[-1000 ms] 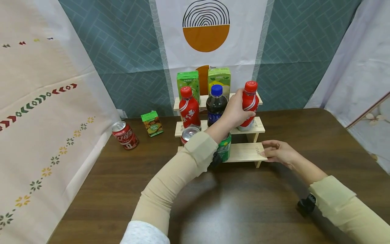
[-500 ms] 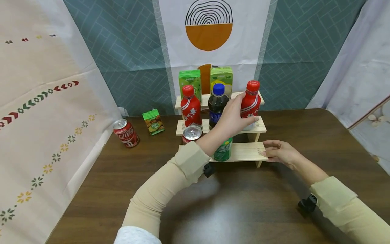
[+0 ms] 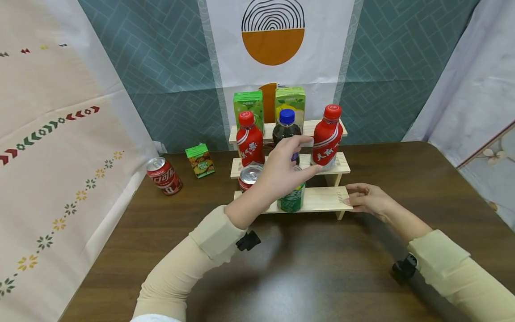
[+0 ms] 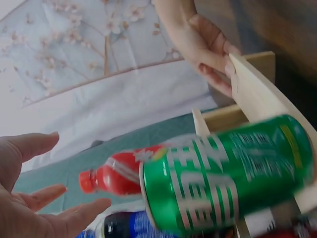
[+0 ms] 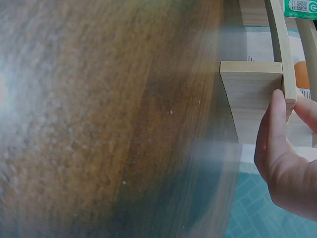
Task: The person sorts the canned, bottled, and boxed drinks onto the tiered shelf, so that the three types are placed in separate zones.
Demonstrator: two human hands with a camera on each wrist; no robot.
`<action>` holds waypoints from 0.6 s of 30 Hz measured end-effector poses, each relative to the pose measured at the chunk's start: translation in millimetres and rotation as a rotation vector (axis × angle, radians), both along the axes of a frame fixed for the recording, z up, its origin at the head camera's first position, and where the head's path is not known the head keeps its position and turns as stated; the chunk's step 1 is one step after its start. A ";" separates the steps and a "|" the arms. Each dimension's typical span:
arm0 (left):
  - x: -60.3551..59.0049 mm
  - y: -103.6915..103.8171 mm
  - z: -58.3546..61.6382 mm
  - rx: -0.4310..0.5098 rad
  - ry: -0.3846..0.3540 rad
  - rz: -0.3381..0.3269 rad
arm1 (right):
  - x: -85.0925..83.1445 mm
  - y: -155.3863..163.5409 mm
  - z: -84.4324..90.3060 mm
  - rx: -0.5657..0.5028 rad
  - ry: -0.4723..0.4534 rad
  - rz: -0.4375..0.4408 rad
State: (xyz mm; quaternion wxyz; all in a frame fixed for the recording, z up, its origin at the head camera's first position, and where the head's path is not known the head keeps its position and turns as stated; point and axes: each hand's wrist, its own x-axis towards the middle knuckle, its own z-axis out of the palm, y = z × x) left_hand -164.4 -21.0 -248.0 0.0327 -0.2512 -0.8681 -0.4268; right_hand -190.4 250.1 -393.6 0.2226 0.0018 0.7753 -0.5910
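A red bottle (image 3: 327, 139) with a red cap stands upright at the right end of the middle tier of a wooden stepped rack (image 3: 327, 199). My left hand (image 3: 281, 167) is spread just left of it, thumb tip close to its base. The left wrist view shows those fingers (image 4: 81, 218) holding nothing, apart from the bottle. A green can (image 4: 225, 173), on the bottom tier, looms large there. My right hand (image 3: 371, 201) pinches the right end of the bottom board; the right wrist view shows its fingers (image 5: 277, 119) and thumb on either side of the wood.
Another red bottle (image 3: 250, 145) and a blue-capped dark bottle (image 3: 286, 130) share the middle tier. Two green cartons (image 3: 290, 100) stand on top. A red can (image 3: 250, 175) is on the bottom tier. Left on the table are a red can (image 3: 164, 176) and a small carton (image 3: 200, 162).
My left hand has let go of the red bottle and drawn back left and toward me, its fingers spread. The bottle stays on the middle tier. My right hand keeps its hold on the rack.
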 end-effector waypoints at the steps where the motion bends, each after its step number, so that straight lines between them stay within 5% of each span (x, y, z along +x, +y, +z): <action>1: 1.0 -4.5 -0.5 0.018 0.019 0.008 | -0.1 0.2 0.1 0.000 -0.003 0.000; 12: -6.3 -59.0 -4.1 0.155 0.342 0.167 | 0.5 -0.4 1.9 0.003 -0.006 0.004; 18: -16.5 -86.1 -0.3 0.170 0.435 0.284 | 0.3 -0.5 1.8 0.001 -0.012 -0.003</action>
